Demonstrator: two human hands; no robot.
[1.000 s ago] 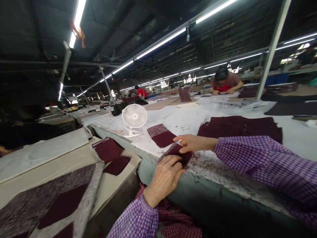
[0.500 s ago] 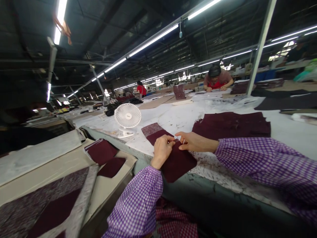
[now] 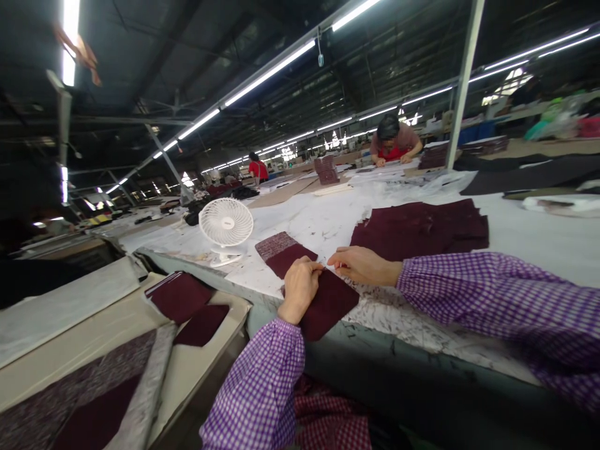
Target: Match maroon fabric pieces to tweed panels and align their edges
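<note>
The place is a large textile workshop: a dark metal roof (image 3: 398, 44) spans the hall, with long white fluorescent tubes (image 3: 272, 73) hung in rows towards twelve o'clock. A long, white-covered worktop (image 3: 309, 215) carries a flat, dark maroon fabric sheet (image 3: 426, 228) at three o'clock and a tall, reddish-brown fabric stack (image 3: 327, 170) at one. At two o'clock, a person in dull pink and red (image 3: 396, 147) bends forward.

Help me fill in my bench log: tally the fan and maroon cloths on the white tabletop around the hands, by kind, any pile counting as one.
Fan: 1
Small maroon cloths: 2 (piece at the left hand, speckled-ended piece)
Large maroon cloth: 1
Total: 4
</note>
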